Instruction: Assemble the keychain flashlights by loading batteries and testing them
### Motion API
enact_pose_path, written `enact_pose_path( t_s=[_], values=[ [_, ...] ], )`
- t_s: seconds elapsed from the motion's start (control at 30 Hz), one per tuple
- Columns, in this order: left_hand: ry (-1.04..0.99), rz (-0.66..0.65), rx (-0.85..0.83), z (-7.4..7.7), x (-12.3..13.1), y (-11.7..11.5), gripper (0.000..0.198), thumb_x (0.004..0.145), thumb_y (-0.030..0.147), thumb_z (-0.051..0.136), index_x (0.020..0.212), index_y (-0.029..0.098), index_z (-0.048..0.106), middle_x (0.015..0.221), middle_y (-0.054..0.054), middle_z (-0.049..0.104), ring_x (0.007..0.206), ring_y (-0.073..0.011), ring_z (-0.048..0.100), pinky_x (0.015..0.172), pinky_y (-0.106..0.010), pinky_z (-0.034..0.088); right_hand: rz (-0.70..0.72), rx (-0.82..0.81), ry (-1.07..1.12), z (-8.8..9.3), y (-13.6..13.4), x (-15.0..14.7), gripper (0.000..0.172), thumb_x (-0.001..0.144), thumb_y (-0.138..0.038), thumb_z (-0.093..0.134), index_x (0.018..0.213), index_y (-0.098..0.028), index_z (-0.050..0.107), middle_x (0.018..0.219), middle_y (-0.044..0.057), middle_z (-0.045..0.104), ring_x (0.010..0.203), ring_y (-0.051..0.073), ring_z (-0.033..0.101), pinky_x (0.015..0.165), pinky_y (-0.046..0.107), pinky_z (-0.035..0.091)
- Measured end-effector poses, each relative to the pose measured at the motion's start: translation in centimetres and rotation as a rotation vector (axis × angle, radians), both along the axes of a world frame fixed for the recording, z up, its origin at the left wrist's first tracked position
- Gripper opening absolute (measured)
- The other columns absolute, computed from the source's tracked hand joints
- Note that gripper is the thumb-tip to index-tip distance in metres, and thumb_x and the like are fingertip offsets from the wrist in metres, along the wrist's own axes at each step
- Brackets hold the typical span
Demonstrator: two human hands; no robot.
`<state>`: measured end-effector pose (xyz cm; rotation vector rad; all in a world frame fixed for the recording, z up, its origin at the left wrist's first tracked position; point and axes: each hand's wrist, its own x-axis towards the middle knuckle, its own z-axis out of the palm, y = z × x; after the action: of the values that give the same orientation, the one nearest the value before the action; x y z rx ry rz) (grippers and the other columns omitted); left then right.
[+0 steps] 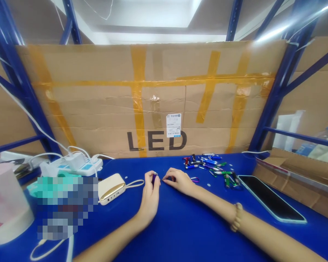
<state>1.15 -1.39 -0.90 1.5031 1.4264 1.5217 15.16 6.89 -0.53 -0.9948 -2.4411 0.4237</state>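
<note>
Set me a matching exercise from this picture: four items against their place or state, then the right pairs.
Items:
1. Left hand
2. Right hand
3. Tan bead bracelet
4. Black smartphone in a pale blue case

Places or states:
A. Circles the right wrist
B. Lies flat on the blue table, right of the hands
C. Grips a small dark purple cylinder
D. Fingertips reach in close beside that cylinder

Pairs: 1-C; 2-D; 3-A; 4-B

Dark purple object (154,178), centre of frame: mostly hidden by left hand (150,196). Teal-and-grey pixelated patch (67,207), lower left: contents blurred. Pale pink-and-white container (5,203): cut off by left edge. Multicoloured slim metal pieces (207,167), right of centre: too small to identify.
</note>
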Motion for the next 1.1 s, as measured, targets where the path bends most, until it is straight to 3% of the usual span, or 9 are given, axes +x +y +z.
enact_pose_path(
  t_s=[0.13, 0.27, 0.37, 0.47, 0.6, 0.7, 0.83, 0.97, 1.1],
  values=[
    [-0.044, -0.056, -0.037, -0.2, 0.0, 0.3, 0.02, 0.09, 0.04, 0.033, 0.094, 0.022, 0.04, 0.075, 0.002, 0.043, 0.073, -0.0128, 0.046, 0.074, -0.026, 0.038, 0.014, -0.014, 0.015, -0.1, -0.3, 0.1, 0.021, 0.082, -0.027, 0.054, 0.101, -0.023, 0.063, 0.096, 0.002, 0.06, 0.066, 0.011, 0.055, 0.06, 0.023, 0.044],
    [-0.166, 0.025, 0.043, -0.3, -0.2, 0.5, 0.022, 0.091, 0.042, 0.032, 0.095, 0.022, 0.039, 0.074, 0.002, 0.041, 0.072, -0.0117, 0.045, 0.072, -0.024, 0.039, 0.118, 0.02, 0.015, 0.0, -0.5, -0.2, 0.04, 0.083, -0.04, 0.053, 0.121, -0.028, 0.051, 0.108, 0.003, 0.056, 0.073, 0.013, 0.056, 0.067, 0.026, 0.047],
    [-0.211, 0.063, 0.07, -0.2, -0.3, 0.6, 0.024, 0.091, 0.044, 0.028, 0.094, 0.022, 0.038, 0.074, 0.002, 0.042, 0.07, -0.0115, 0.045, 0.07, -0.023, 0.04, 0.236, 0.067, -0.035, 0.2, -0.5, -1.2, 0.032, 0.085, -0.037, 0.05, 0.115, -0.028, 0.056, 0.115, 0.004, 0.053, 0.087, 0.016, 0.058, 0.076, 0.027, 0.047],
    [-0.22, 0.043, 0.053, 0.0, -0.2, 0.6, 0.026, 0.091, 0.045, 0.026, 0.093, 0.022, 0.037, 0.074, 0.002, 0.042, 0.068, -0.0112, 0.045, 0.067, -0.023, 0.039, 0.277, 0.097, -0.053, 0.1, 0.0, -2.2, 0.022, 0.088, -0.027, 0.047, 0.1, -0.022, 0.065, 0.104, 0.006, 0.058, 0.091, 0.017, 0.058, 0.079, 0.028, 0.047],
    [-0.238, -0.017, 0.042, 0.1, 0.0, 0.4, 0.024, 0.092, 0.043, 0.027, 0.089, 0.021, 0.037, 0.069, 0.003, 0.038, 0.062, -0.0101, 0.04, 0.062, -0.021, 0.037, 0.224, 0.08, 0.003, -0.2, 0.5, -1.8, 0.019, 0.085, -0.017, 0.05, 0.094, -0.016, 0.067, 0.089, 0.008, 0.062, 0.079, 0.017, 0.06, 0.074, 0.028, 0.048],
    [-0.218, -0.083, 0.005, 0.1, 0.1, 0.4, 0.024, 0.091, 0.042, 0.028, 0.086, 0.02, 0.038, 0.064, 0.005, 0.036, 0.056, -0.0092, 0.035, 0.056, -0.021, 0.033, 0.133, 0.019, 0.051, -0.3, 0.2, -0.2, 0.021, 0.081, -0.023, 0.057, 0.1, -0.017, 0.065, 0.084, 0.007, 0.065, 0.075, 0.017, 0.06, 0.071, 0.03, 0.049],
    [-0.166, -0.209, -0.039, 0.0, 0.2, 0.2, 0.027, 0.089, 0.046, 0.031, 0.086, 0.021, 0.039, 0.058, 0.007, 0.035, 0.051, -0.0084, 0.032, 0.048, -0.02, 0.026, 0.084, -0.099, 0.123, -0.2, -1.2, 2.5, 0.02, 0.075, -0.031, 0.064, 0.089, -0.017, 0.069, 0.083, 0.006, 0.066, 0.073, 0.017, 0.061, 0.068, 0.029, 0.05],
    [0.005, -0.307, -0.013, 0.0, 0.2, -0.3, 0.025, 0.09, 0.044, 0.032, 0.09, 0.021, 0.041, 0.054, 0.008, 0.038, 0.048, -0.0078, 0.034, 0.048, -0.02, 0.028, -0.003, -0.325, 0.276, 0.5, -2.3, 4.3, 0.033, 0.062, -0.039, 0.072, 0.083, -0.015, 0.069, 0.071, 0.004, 0.067, 0.063, 0.015, 0.062, 0.059, 0.027, 0.052],
    [0.262, -0.368, 0.019, 0.3, 0.2, -1.0, 0.024, 0.09, 0.04, 0.034, 0.095, 0.021, 0.046, 0.051, 0.008, 0.038, 0.045, -0.0081, 0.033, 0.048, -0.021, 0.028, -0.05, -0.432, 0.443, 1.4, -3.1, 4.9, 0.038, 0.056, -0.042, 0.075, 0.082, -0.015, 0.07, 0.071, 0.005, 0.07, 0.066, 0.018, 0.065, 0.066, 0.03, 0.055]
  ],
)
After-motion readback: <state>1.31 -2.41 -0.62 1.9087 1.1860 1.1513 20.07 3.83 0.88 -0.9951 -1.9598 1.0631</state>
